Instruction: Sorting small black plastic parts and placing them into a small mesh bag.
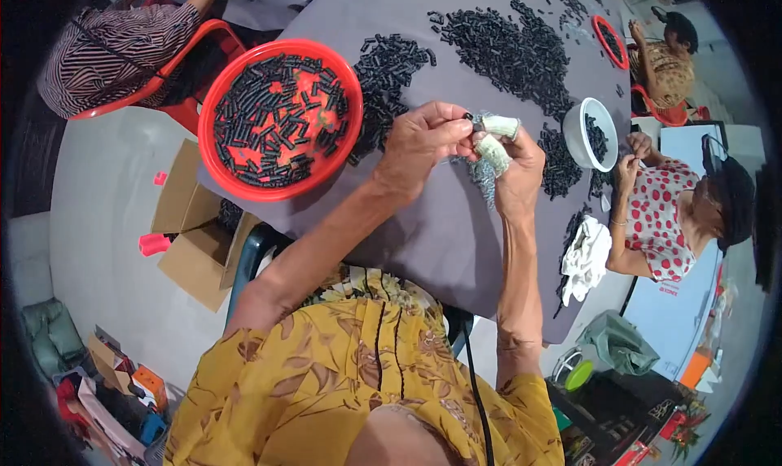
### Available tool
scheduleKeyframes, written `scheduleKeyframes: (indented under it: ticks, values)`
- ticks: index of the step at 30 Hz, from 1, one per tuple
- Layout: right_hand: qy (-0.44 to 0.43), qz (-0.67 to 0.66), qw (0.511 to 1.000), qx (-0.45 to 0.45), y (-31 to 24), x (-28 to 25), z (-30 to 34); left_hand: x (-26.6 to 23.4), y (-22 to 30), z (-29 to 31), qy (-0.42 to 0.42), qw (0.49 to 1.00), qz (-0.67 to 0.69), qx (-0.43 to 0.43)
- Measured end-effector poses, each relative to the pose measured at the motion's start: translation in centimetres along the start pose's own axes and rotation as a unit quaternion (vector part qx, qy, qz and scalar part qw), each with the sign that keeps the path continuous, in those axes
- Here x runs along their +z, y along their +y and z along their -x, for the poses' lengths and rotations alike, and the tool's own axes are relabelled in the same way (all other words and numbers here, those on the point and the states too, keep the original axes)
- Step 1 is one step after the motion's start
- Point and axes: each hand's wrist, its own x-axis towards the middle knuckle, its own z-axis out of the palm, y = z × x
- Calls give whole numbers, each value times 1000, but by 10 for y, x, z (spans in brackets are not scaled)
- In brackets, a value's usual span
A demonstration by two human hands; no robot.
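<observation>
My left hand (411,150) pinches a small black tube piece (469,117) between thumb and fingertips above the table. Close against it, my right hand (519,177) is closed, its fingertips meeting the left ones. Pale wrappings (494,155) cover the thumb and a finger of that right hand. What the right fingers grip is too small and hidden to make out. Below and partly behind the hands lies a small heap of clear, greyish bits (481,181). Left of my hands, a red basin (208,160) holds many black tube pieces.
Piles of black tube pieces (509,54) spread over the grey-covered table (415,250). A white bowl (576,136) and white cloth (586,258) lie to the right. Co-workers sit at the right (664,213) and upper left (122,54). An open cardboard box (195,258) stands below the basin.
</observation>
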Motion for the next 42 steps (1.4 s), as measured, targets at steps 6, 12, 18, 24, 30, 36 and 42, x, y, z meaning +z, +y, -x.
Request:
scheduleKeyframes:
  ticks: [6, 12, 18, 24, 30, 36, 42]
  values:
    - [17, 294, 935, -197, -9, -2, -4, 4, -1, -5, 1, 1000, -20, 13]
    - [57, 143, 978, -139, -10, -4, -1, 14, 0, -5, -16, 999, 36, 3]
    - [38, 188, 969, -159, -12, -8, 1, 13, -1, -5, -38, 995, 92, -27]
    - [31, 197, 970, -142, -21, -14, 0, 22, 1, 0, -19, 999, 39, 0]
    - [5, 181, 977, -116, -22, -26, 0, 22, -5, -1, -24, 997, -50, 50]
    - [-21, 236, 964, -122, -26, -30, 7, 24, -7, 1, -12, 995, -78, 65]
    - [-26, 203, 971, -123, -29, -32, 11, 29, -3, 6, -26, 990, -122, 64]
